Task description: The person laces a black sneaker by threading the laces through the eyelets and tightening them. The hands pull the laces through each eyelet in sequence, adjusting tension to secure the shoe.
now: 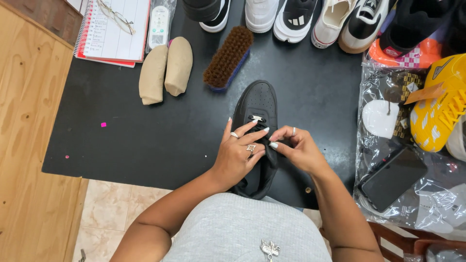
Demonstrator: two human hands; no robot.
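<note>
**Both hands on the black shoe**

My left hand (239, 154) rests on the black shoe (257, 106) at the table's (145, 140) near edge, fingers spread over its laces. My right hand (296, 148) pinches a lace between thumb and forefinger. A brush (228, 57) lies beyond.

Hands: two, the left hand (238, 155) and the right hand (297, 148), both at frame centre. Black sneaker (257, 111) under the hands: one. Shoes in the row along the top edge: at least six, some cut off by the frame. Yellow shoe (439, 104) at right: one. Beige shoe inserts (166, 70), upper left: two. Brush (228, 58): one. Notebook (114, 31): one. Eyeglasses (116, 17): one pair. Phone (392, 177), lower right: one.
</note>
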